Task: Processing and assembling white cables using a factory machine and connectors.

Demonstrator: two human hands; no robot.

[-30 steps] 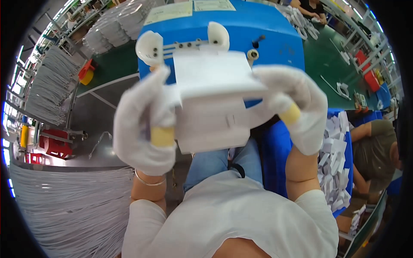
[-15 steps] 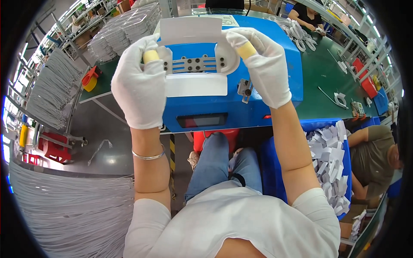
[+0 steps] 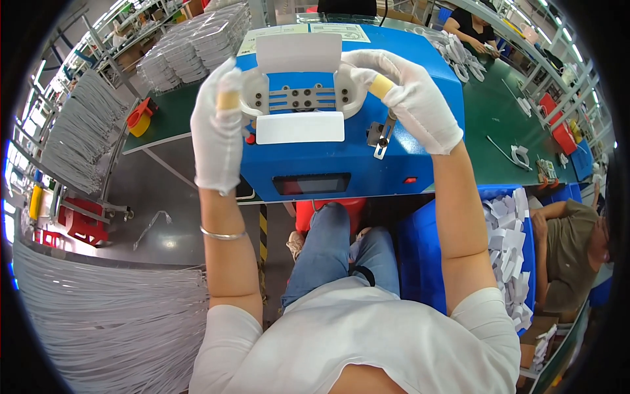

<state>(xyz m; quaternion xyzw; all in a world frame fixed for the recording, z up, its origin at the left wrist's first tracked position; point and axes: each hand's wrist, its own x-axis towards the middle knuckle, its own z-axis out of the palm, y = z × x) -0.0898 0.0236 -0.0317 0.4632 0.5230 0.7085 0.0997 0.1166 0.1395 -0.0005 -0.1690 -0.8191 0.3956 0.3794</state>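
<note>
A blue bench machine [image 3: 315,154] stands before me with a slotted metal bracket [image 3: 303,98] on it. Curved white end pieces [image 3: 352,94] flank the bracket, a white panel [image 3: 299,52] rises behind it and a white flap [image 3: 300,128] lies in front. Both my hands wear white gloves with yellow tape round the thumbs. My left hand [image 3: 220,131] is upright beside the left end piece, fingers stretched, holding nothing visible. My right hand [image 3: 417,102] curls over the right end piece, thumb and fingers closed at its upper edge; the fingertips are partly hidden.
A blue bin [image 3: 430,256] of white pieces stands at my right. Bundled white strips [image 3: 111,322] lie at lower left. Stacked clear trays [image 3: 197,49] sit at back left, and a green bench [image 3: 508,128] extends right. Co-workers sit at far right and back right.
My left hand has straightened from its curled hold and turned upright beside the left end piece. My right hand has shifted slightly right and stays at the right end piece.
</note>
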